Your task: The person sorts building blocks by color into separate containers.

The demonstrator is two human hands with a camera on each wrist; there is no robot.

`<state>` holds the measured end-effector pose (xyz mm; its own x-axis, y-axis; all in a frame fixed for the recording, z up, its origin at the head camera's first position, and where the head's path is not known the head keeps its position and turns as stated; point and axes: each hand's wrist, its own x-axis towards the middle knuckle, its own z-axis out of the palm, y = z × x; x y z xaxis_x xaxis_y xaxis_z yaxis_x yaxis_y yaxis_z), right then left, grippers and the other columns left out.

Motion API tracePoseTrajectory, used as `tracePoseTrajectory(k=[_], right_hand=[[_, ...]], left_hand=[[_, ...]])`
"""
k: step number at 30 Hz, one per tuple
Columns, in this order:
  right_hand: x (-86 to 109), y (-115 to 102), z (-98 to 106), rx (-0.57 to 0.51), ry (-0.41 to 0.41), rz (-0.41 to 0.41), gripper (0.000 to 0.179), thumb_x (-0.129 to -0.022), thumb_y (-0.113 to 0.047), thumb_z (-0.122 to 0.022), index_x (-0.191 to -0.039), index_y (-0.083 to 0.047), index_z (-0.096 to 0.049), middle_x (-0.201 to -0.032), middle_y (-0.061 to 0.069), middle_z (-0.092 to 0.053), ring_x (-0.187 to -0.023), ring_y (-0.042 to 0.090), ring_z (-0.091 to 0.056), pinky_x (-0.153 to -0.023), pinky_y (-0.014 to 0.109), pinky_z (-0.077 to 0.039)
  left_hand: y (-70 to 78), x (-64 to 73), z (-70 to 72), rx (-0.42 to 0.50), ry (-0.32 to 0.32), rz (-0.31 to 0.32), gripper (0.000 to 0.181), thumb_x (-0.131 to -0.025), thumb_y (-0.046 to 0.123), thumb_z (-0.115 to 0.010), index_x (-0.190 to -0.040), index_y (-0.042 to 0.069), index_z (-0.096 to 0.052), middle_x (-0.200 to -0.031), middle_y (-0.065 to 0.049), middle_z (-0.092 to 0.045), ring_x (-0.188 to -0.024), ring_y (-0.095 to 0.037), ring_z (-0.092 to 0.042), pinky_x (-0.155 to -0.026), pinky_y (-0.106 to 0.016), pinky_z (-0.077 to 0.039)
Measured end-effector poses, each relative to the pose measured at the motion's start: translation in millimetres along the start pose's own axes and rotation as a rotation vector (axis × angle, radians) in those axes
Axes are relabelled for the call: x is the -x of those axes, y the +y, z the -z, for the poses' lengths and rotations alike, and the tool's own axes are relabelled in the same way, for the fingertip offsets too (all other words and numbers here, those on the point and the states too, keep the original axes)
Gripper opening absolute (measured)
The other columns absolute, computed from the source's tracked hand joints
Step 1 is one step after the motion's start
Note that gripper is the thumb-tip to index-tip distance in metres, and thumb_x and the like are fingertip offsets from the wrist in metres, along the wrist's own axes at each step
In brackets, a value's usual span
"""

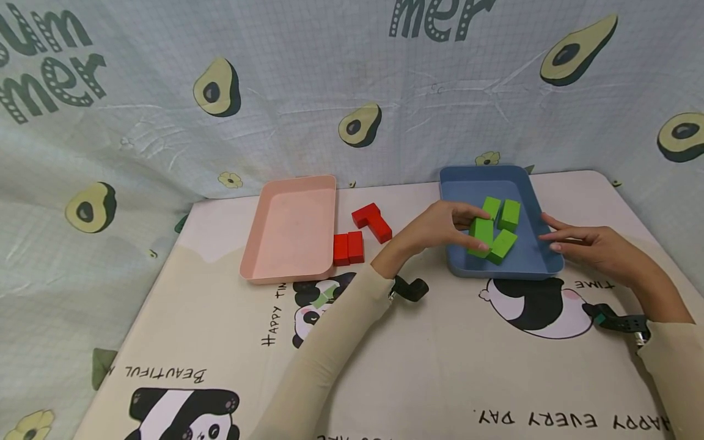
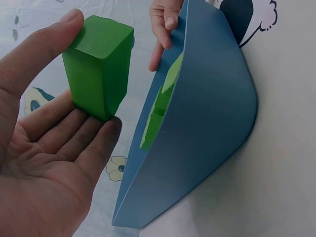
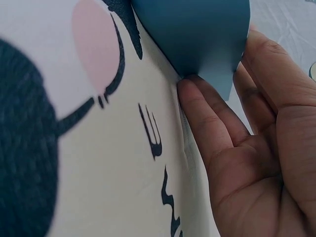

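Observation:
My left hand [image 1: 440,226] is over the blue tray [image 1: 536,260], pinching a green block [image 2: 91,64] between thumb and fingertips. In the left wrist view that block is held clear of the tray's wall. Three other green blocks lie in the tray, one [image 1: 509,215] near its middle and another [image 1: 503,246] just beside the held block. At the tray's right side, my right hand [image 1: 605,250] has its fingers loosely extended. The right wrist view shows its fingertips [image 3: 187,86] touching the tray's outer wall near a corner.
A pink tray [image 1: 294,229] stands on the left part of the table. Right of it are several red blocks, two [image 1: 348,248] side by side and others [image 1: 374,220] meeting at an angle. An avocado-print curtain [image 1: 297,79] hangs behind the table.

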<state>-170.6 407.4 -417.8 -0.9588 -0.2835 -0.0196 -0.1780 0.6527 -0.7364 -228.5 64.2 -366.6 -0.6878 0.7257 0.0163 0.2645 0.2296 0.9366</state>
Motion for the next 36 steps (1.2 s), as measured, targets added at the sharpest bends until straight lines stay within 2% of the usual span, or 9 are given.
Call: tracePoseTrajectory(k=[6, 11, 19, 28, 36], right_hand=[[-0.5, 1.2, 2.5, 0.018, -0.001, -0.008, 0.037, -0.102, -0.028, -0.064, -0.131, -0.005, -0.069, -0.161, -0.020, -0.031, -0.127, -0.024, -0.028, -0.093, -0.004, -0.032], [-1.3, 1.5, 3.8, 0.032, -0.005, -0.021, 0.039, -0.103, -0.030, -0.063, -0.133, -0.006, -0.068, -0.162, -0.020, -0.029, -0.126, -0.024, -0.027, -0.092, -0.005, -0.031], [-2.4, 0.1, 4.8, 0.020, -0.011, -0.020, 0.038, -0.103, -0.030, -0.063, -0.132, -0.006, -0.068, -0.162, -0.019, -0.030, -0.127, -0.023, -0.027, -0.093, -0.005, -0.031], [-0.8, 0.2, 3.4, 0.037, -0.024, -0.027, 0.040, -0.104, -0.032, -0.061, -0.134, -0.006, -0.067, -0.162, -0.020, -0.029, -0.125, -0.025, -0.026, -0.092, -0.005, -0.030], [0.3, 0.7, 2.8, 0.031, -0.027, -0.028, 0.040, -0.104, -0.031, -0.061, -0.134, -0.007, -0.067, -0.162, -0.020, -0.029, -0.125, -0.025, -0.027, -0.091, -0.004, -0.032]], left_hand=[[0.2, -1.9, -0.4, 0.007, -0.003, -0.008, 0.059, -0.079, 0.013, -0.089, -0.133, 0.006, -0.067, -0.122, -0.001, -0.071, -0.108, -0.002, -0.065, -0.100, -0.017, -0.050], [0.3, -5.6, 0.4, -0.025, -0.004, 0.002, 0.059, -0.079, 0.015, -0.089, -0.133, 0.007, -0.067, -0.124, -0.003, -0.071, -0.109, -0.002, -0.065, -0.103, -0.021, -0.050], [1.8, -9.9, 0.3, -0.075, -0.002, 0.007, 0.059, -0.079, 0.017, -0.090, -0.132, 0.008, -0.068, -0.125, -0.002, -0.071, -0.109, -0.003, -0.064, -0.098, -0.014, -0.049], [-3.5, -13.9, -1.7, 0.038, -0.010, 0.030, 0.057, -0.078, 0.012, -0.090, -0.131, 0.007, -0.068, -0.123, 0.001, -0.070, -0.109, -0.003, -0.064, -0.099, -0.016, -0.049], [-8.2, -17.5, -2.9, 0.096, -0.022, 0.046, 0.056, -0.079, 0.009, -0.089, -0.131, 0.006, -0.068, -0.123, 0.001, -0.070, -0.109, -0.004, -0.064, -0.098, -0.016, -0.050]])
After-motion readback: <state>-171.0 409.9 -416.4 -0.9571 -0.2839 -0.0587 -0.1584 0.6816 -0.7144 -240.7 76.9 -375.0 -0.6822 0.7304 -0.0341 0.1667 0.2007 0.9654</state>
